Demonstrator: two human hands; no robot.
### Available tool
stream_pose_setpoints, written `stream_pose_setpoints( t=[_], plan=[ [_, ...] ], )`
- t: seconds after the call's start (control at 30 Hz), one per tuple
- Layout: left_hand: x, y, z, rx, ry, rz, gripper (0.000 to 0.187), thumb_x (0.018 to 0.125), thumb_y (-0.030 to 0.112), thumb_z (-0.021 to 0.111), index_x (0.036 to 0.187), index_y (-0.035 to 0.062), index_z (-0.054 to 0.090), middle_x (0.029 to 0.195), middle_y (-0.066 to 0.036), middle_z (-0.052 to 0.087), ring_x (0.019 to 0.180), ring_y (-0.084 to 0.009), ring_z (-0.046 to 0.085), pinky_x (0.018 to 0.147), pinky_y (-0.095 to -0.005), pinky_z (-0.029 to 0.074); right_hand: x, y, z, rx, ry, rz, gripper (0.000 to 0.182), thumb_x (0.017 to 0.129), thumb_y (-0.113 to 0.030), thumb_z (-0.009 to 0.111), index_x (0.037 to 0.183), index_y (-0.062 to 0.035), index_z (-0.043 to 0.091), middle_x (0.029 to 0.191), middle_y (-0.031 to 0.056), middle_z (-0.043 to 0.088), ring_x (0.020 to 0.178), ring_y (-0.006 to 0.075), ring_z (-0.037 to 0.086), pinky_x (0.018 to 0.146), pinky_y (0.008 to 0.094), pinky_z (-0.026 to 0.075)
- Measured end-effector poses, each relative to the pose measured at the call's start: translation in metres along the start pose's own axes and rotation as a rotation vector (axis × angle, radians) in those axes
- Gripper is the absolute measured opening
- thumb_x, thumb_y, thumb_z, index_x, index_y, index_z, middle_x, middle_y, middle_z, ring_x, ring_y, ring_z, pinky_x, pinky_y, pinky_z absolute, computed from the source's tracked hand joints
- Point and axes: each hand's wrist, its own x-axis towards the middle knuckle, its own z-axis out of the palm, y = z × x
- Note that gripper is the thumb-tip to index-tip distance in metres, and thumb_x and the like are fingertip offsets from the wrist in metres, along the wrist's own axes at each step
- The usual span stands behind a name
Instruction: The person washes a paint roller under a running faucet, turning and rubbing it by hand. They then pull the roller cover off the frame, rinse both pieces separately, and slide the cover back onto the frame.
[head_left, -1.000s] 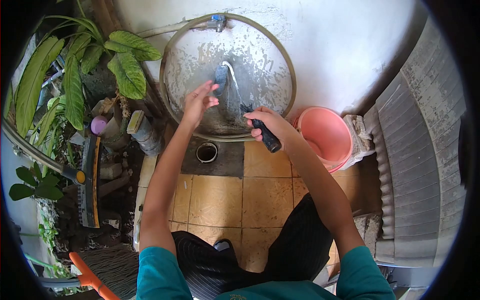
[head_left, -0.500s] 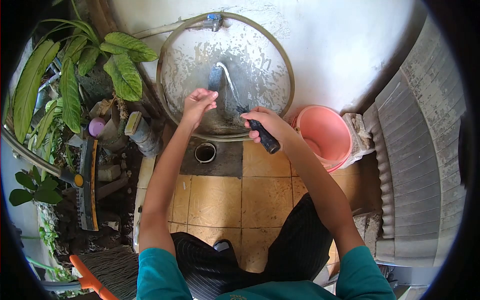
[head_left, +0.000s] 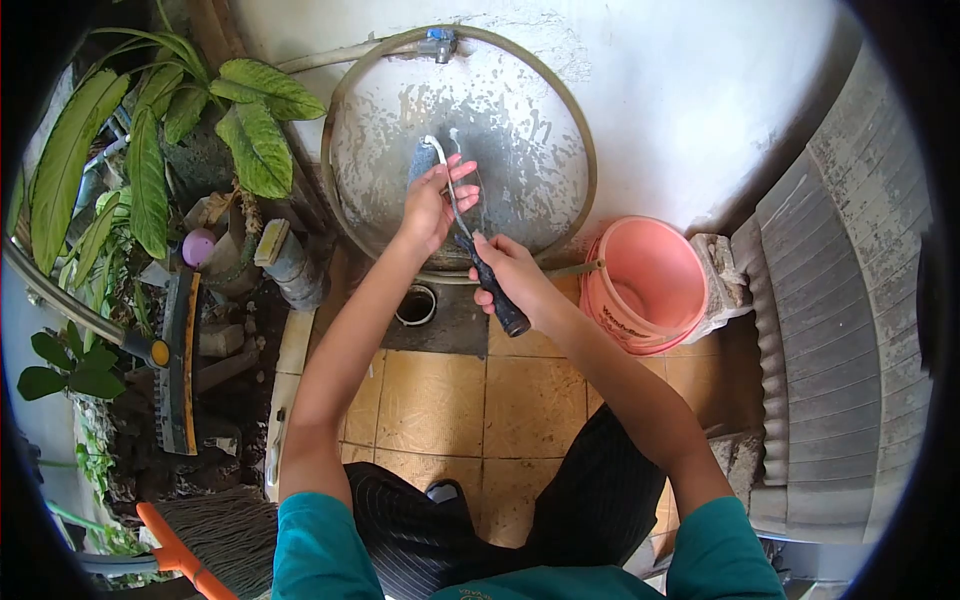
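Note:
A paint roller [head_left: 422, 163] points away from me toward the wall, its greyish sleeve at the far end and a bent metal rod leading back to a black handle [head_left: 513, 321]. My right hand [head_left: 512, 274] is wrapped around that handle. Just beside the rod is my left hand [head_left: 430, 212], palm turned partly up with the fingers spread; the rod passes across them in this view. Thin streaks of water show near the rod and fingers. Behind both hands lies a wet, blotchy grey patch [head_left: 510, 130] on the white wall.
A hose [head_left: 589, 150] loops around the patch, below a blue-handled tap [head_left: 438, 46]. To the right stands a pink bucket [head_left: 655, 270]. Potted plants [head_left: 255, 140] and a mop [head_left: 185, 555] line the left side. A round drain pipe [head_left: 416, 306] opens in the floor.
My left hand has moved right, to the roller's rod, and its fingers have spread from a pinch. The right hand and roller have shifted slightly left and toward me.

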Motion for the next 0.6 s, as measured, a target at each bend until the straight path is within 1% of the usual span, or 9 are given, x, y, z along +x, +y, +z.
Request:
stream_pose_setpoints(
  t=[0.07,0.13,0.17,0.23,0.27,0.33,0.37,0.43,0.6],
  plan=[
    [-0.002,0.002,0.001,-0.039,-0.017,-0.002,0.034,0.1,0.017,0.033,0.127,-0.002,0.04,0.113,-0.015,0.061,0.07,-0.0177,0.061,0.065,-0.0312,0.054,-0.001,0.0,0.001,-0.009,0.005,-0.003,0.03,0.095,-0.037,0.051,0.091,-0.0104,0.039,0.075,0.0058,0.05,0.044,0.0126,0.045,0.039,0.0276,0.038],
    [-0.006,0.001,0.005,0.113,0.0,0.054,0.034,0.099,0.015,0.034,0.128,-0.0017,0.04,0.105,-0.013,0.061,0.059,-0.0141,0.056,0.055,-0.0284,0.049,-0.001,0.001,0.002,0.013,0.01,-0.01,0.029,0.095,-0.036,0.051,0.091,-0.0096,0.039,0.074,0.0058,0.05,0.045,0.0129,0.046,0.038,0.0275,0.038],
    [-0.006,-0.001,0.005,0.111,0.0,0.054,0.034,0.099,0.015,0.034,0.128,-0.0017,0.04,0.105,-0.013,0.061,0.059,-0.0141,0.056,0.055,-0.0284,0.049,-0.002,0.003,0.003,0.012,0.01,-0.009,0.029,0.095,-0.036,0.051,0.091,-0.0096,0.039,0.074,0.0058,0.05,0.045,0.0129,0.046,0.038,0.0275,0.038],
    [-0.006,-0.006,0.006,0.303,0.093,0.124,0.033,0.098,0.016,0.036,0.125,-0.0014,0.044,0.09,-0.009,0.061,0.049,-0.0121,0.05,0.045,-0.0272,0.043,-0.004,0.007,0.007,-0.055,0.031,-0.074,0.029,0.096,-0.034,0.051,0.092,-0.0084,0.039,0.073,0.0063,0.05,0.044,0.0132,0.047,0.037,0.0279,0.038],
    [-0.005,-0.009,0.006,0.303,0.094,0.124,0.033,0.098,0.016,0.036,0.125,-0.0014,0.044,0.09,-0.009,0.061,0.049,-0.0121,0.05,0.045,-0.0272,0.043,-0.005,0.01,0.009,-0.056,0.031,-0.074,0.029,0.096,-0.034,0.051,0.092,-0.0084,0.039,0.073,0.0063,0.05,0.044,0.0132,0.047,0.037,0.0279,0.038],
    [-0.002,-0.013,0.007,0.46,0.168,0.226,0.03,0.098,0.016,0.037,0.119,-0.0016,0.05,0.075,-0.007,0.058,0.043,-0.0122,0.049,0.04,-0.0285,0.041,-0.004,0.017,0.015,-0.102,0.068,-0.156,0.027,0.096,-0.032,0.05,0.092,-0.0079,0.039,0.072,0.007,0.051,0.043,0.0135,0.048,0.036,0.0283,0.038],
    [-0.004,-0.011,0.012,0.461,0.165,0.227,0.03,0.098,0.016,0.037,0.119,-0.0016,0.05,0.075,-0.007,0.058,0.043,-0.0122,0.049,0.04,-0.0285,0.041,-0.004,0.019,0.02,-0.133,0.132,-0.17,0.025,0.096,-0.03,0.05,0.092,-0.008,0.038,0.07,0.0074,0.051,0.041,0.0136,0.047,0.034,0.0287,0.038],
    [-0.01,-0.007,0.019,0.72,0.211,0.319,0.03,0.098,0.017,0.037,0.114,-0.0032,0.053,0.068,-0.006,0.057,0.042,-0.0121,0.05,0.039,-0.0293,0.041,-0.004,0.025,0.024,-0.146,0.164,-0.194,0.025,0.096,-0.029,0.051,0.092,-0.0081,0.038,0.07,0.0074,0.051,0.04,0.0136,0.047,0.033,0.0287,0.037],
    [-0.011,-0.007,0.02,0.686,0.251,0.313,0.028,0.098,0.016,0.037,0.113,-0.0024,0.051,0.069,-0.007,0.057,0.044,-0.0126,0.053,0.04,-0.0298,0.043,-0.005,0.027,0.027,-0.191,0.225,-0.227,0.024,0.095,-0.025,0.054,0.092,-0.0067,0.038,0.072,0.0089,0.054,0.039,0.0137,0.048,0.032,0.0286,0.037]
  ],
)
